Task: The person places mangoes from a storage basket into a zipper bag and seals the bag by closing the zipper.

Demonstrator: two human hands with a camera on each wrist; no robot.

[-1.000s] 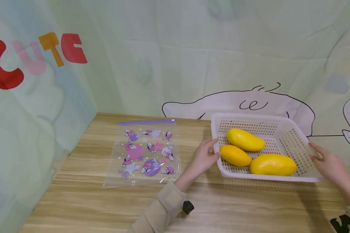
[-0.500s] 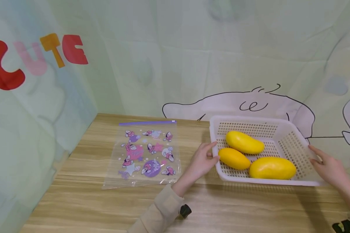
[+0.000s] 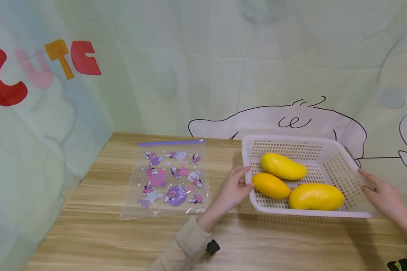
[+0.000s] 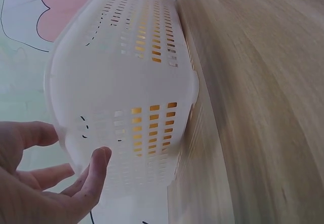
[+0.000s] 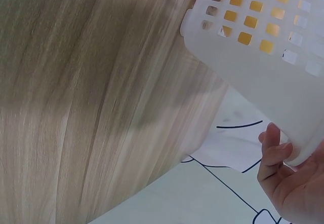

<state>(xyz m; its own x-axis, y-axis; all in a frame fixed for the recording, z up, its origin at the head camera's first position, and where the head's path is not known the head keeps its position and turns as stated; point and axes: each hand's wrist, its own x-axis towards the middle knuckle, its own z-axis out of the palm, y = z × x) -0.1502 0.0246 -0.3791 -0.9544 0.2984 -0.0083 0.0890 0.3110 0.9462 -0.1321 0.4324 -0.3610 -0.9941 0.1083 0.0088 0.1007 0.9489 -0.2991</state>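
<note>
A white perforated plastic basket is at the right of the wooden table, with three yellow mangoes inside. One mango lies toward the back, a smaller mango is at the left, and the third mango lies along the front wall. My left hand pinches the basket's left rim between thumb and fingers. On the opposite side my right hand grips the right rim, fingers curled over its edge in the right wrist view. Mango yellow shows through the holes of the basket wall in the left wrist view.
Left of the basket, a clear zip bag with a purple slider strip and pink cartoon prints lies flat on the wooden table. A printed cloth backdrop hangs along the table's back and left edges.
The basket, with its mangoes, has shifted slightly left and toward me, both hands keeping hold of its rims. The zip bag has stayed in place.
</note>
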